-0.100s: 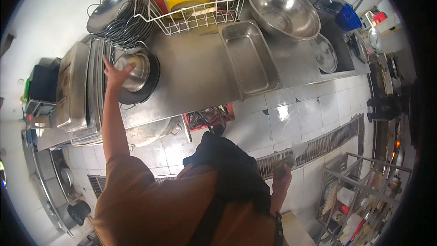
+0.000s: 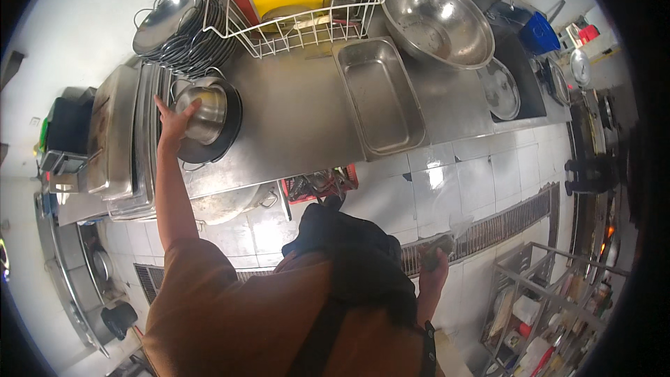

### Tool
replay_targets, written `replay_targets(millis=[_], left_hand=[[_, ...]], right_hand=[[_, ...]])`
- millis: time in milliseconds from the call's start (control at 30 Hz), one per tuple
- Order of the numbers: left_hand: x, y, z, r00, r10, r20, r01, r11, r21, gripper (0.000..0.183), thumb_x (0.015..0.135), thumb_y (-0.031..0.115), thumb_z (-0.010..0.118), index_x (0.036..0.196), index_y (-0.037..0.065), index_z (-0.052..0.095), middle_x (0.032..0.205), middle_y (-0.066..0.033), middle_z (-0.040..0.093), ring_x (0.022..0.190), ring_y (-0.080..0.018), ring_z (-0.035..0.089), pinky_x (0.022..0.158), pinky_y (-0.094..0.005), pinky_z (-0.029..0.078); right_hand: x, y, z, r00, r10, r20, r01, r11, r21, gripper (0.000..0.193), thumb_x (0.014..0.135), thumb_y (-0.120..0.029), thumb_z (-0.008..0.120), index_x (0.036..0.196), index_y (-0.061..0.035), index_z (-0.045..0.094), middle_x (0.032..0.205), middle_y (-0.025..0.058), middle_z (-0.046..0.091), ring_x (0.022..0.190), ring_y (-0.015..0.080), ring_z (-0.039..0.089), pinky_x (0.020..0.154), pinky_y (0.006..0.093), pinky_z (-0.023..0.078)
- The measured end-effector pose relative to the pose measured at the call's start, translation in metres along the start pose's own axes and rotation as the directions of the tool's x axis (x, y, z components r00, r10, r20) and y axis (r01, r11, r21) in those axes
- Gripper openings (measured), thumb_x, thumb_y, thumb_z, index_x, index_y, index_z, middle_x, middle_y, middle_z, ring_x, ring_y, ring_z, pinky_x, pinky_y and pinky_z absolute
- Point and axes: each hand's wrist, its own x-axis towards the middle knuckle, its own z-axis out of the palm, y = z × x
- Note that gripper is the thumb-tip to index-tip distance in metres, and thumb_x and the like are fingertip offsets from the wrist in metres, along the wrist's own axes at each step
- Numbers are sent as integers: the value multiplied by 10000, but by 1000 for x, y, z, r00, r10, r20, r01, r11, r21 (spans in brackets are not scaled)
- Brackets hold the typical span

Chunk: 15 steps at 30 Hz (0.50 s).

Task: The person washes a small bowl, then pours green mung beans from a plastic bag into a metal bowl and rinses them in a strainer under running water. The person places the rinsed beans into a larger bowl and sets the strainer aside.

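Nothing much has shifted since the earlier frame — my left hand still presses open-palmed on the steel bowl at nine o'clock on the worktop. My right hand hangs at five o'clock — closed on something I cannot make out.

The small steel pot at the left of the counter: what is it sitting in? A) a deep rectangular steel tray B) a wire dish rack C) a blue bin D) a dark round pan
D: the pot, touched by the left hand, rests inside a dark round pan on the counter.
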Motion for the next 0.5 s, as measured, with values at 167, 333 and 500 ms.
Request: replay_targets(millis=[167,333,500], left_hand=[[1,-7,7,964,-193,181,258,839,-478,1509,763,613,866,1620,246,-321,1704,-259,223,1524,-474,305,1112,-724,354],[36,-52,8,929,-238,284,360,396,-845,1069,817,605,751,1641,161,234,1675,-231,190,1455,-478,374,1126,-697,361],[8,-57,-2,806,-448,-387,97,744,-661,901,858,501,688,1549,34,345,1536,-239,385,1318,-441,521,1010,-645,503]], right_hand=[[61,-53,45,992,21,123,-11,996,-84,434,939,-165,675,1327,12,598,1140,147,683,1088,318,675,982,481,554],[112,-102,44,987,55,154,-21,977,-214,449,966,-244,644,1341,-2,600,1200,153,707,1052,329,714,877,404,534],[144,-167,27,991,56,119,-18,954,-300,436,955,-291,653,1296,-21,628,1203,128,714,1059,297,713,860,392,505]])
